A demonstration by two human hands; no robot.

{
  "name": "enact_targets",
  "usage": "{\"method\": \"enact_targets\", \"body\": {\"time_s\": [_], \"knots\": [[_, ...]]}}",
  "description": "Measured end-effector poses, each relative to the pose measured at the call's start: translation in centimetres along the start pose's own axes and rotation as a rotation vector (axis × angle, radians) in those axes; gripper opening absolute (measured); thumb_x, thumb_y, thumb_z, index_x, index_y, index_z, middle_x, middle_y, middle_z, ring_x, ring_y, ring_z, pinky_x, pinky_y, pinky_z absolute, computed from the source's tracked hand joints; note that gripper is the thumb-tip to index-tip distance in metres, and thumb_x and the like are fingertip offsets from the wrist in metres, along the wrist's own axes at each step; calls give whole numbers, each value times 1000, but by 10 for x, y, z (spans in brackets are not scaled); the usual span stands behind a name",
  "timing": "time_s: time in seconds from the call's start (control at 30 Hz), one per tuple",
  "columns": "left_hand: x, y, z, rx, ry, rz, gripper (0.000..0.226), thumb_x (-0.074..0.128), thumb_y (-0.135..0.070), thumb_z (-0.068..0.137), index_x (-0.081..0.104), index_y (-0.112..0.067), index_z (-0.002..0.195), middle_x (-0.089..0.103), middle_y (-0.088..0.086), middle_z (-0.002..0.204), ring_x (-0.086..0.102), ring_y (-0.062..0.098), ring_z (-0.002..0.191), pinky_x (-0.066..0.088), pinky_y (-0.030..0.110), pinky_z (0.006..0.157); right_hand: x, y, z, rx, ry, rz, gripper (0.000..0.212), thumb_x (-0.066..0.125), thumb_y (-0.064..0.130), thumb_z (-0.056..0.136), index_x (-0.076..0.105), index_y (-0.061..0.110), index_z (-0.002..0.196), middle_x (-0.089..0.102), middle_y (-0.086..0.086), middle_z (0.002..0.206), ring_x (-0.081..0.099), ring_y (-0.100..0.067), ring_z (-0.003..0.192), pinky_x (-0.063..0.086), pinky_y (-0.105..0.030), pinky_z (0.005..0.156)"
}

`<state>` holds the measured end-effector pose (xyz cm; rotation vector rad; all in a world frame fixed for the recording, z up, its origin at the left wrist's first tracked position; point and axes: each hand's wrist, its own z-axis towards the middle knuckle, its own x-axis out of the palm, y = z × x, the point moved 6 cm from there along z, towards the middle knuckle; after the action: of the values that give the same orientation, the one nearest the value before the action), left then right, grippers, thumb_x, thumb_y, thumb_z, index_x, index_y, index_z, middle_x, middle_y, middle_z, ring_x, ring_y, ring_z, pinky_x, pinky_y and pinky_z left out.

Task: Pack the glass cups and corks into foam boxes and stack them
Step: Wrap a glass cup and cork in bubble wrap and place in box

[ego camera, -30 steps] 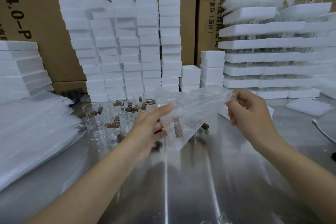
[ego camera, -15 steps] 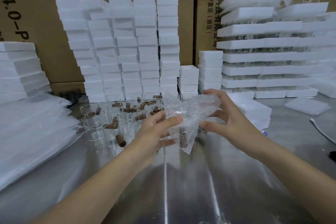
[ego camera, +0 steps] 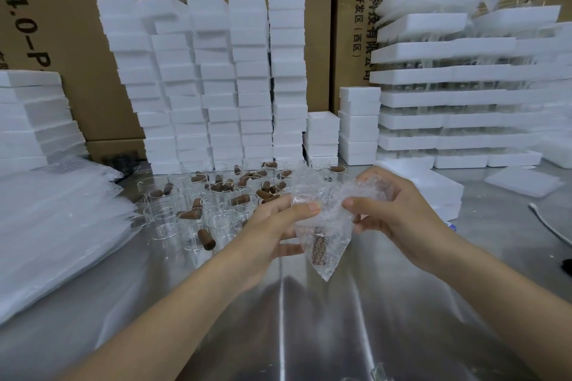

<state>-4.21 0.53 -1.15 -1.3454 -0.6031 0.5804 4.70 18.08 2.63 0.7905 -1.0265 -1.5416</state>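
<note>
Wrap step, we reckon. Centre frame: bubble-wrap bag point(ego camera: 322, 223) held up in both hands.
- left hand point(ego camera: 275, 226): thumb and fingers pinching bag's left edge
- right hand point(ego camera: 399, 216): fingers curled round crumpled top
- cork point(ego camera: 318, 249) inside, near bottom tip; glass in there too? can't tell
- glass cups point(ego camera: 198, 204) and loose corks point(ego camera: 206, 239) just left of hands on steel table point(ego camera: 309, 334)

Next for us, probably: fold top snug, then into one of the foam boxes point(ego camera: 250, 71) stacked upper centre. Gentle squeeze only.

Both hands hold a clear bubble-wrap bag point(ego camera: 322, 223) above the shiny steel table point(ego camera: 309, 334): left hand point(ego camera: 272, 226) and right hand point(ego camera: 393, 213) pinch its crumpled top. Brown cylindrical cork point(ego camera: 318, 249) visible inside. Clear glass cups point(ego camera: 223, 219) behind, white foam boxes point(ego camera: 216, 80) stacked beyond.
</note>
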Motion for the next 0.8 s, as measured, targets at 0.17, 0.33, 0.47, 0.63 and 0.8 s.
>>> {"method": "enact_targets", "body": {"time_s": [0.17, 0.33, 0.47, 0.63, 0.8], "knots": [[-2, 4, 0, -35, -52, -88, 48, 91, -54, 71, 83, -29, 110, 80, 6, 120, 78, 25, 102, 63, 41, 84, 0, -2, 2, 0, 34, 129, 7, 83, 9, 81, 82, 13, 88, 78, -15, 102, 76, -28, 96, 62, -32, 86], [2, 10, -1, -47, -64, -167, 41, 88, -55, 70, 85, -34, 105, 81, 6, 118, 78, 22, 97, 63, 43, 90, 0, -7, 3, 39, 37, -3, 18, 69, 15, 97, 84, 5, 103, 79, -17, 110, 69, -28, 100, 50, -45, 98], [7, 13, -2, -22, -71, -167, 63, 86, -53, 74, 75, -20, 127, 78, 12, 123, 76, 28, 103, 57, 54, 104, 2, -6, -3, -4, -64, -162, 17, 82, 17, 85, 85, 22, 100, 80, 0, 109, 67, -14, 94, 55, -26, 80], [13, 11, -6, 28, -54, -98, 63, 83, -50, 79, 71, -19, 133, 79, 10, 124, 76, 28, 104, 57, 53, 102, -1, -13, -3, 95, -155, -278, 48, 90, 17, 77, 66, 34, 114, 67, 4, 121, 69, -16, 94, 61, -35, 81], [14, 11, -7, 47, -117, -56, 49, 81, -44, 82, 74, -24, 126, 80, 5, 122, 78, 23, 99, 59, 44, 94, -7, -12, -2, 86, -196, -235, 37, 87, 6, 80, 63, 15, 108, 74, -12, 94, 61, -12, 68, 49, -21, 57]]}}
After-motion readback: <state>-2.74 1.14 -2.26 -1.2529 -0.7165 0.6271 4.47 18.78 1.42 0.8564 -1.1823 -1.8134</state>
